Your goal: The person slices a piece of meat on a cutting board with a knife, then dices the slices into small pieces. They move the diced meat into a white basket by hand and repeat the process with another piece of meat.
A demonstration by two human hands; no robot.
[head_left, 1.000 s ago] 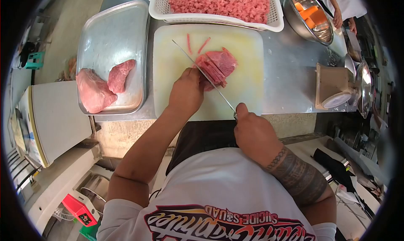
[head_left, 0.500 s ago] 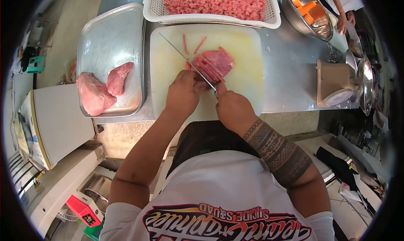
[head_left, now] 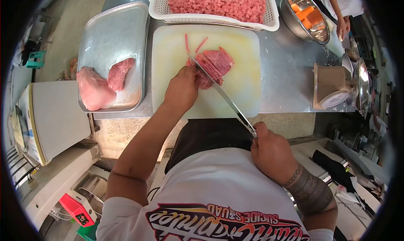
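On the white cutting board (head_left: pixel 168 43) lies a piece of red meat (head_left: pixel 210 66), partly cut into strips. My left hand (head_left: pixel 183 87) is on the meat's left side, its fingers bent and pressed against it. In my right hand (head_left: pixel 273 150), beyond the board's near edge, is the handle of a long knife (head_left: pixel 231 104). The blade slants up and left, with its tip part over the meat beside my left fingers. Two thin meat strips (head_left: pixel 187 43) lie apart near the top of the board.
Left of the board, a metal tray (head_left: pixel 113 35) holds two larger meat pieces (head_left: pixel 94 89). Behind is a white basket (head_left: pixel 158 7) of diced meat. A steel bowl (head_left: pixel 290 18) with orange chunks, a scale (head_left: pixel 330 83) and another person's hands (head_left: pixel 343 28) are at the right.
My right hand has drawn back toward my body and to the right, pulling the knife with it. The blade's tip has come down to the meat. My left hand stays at the meat.
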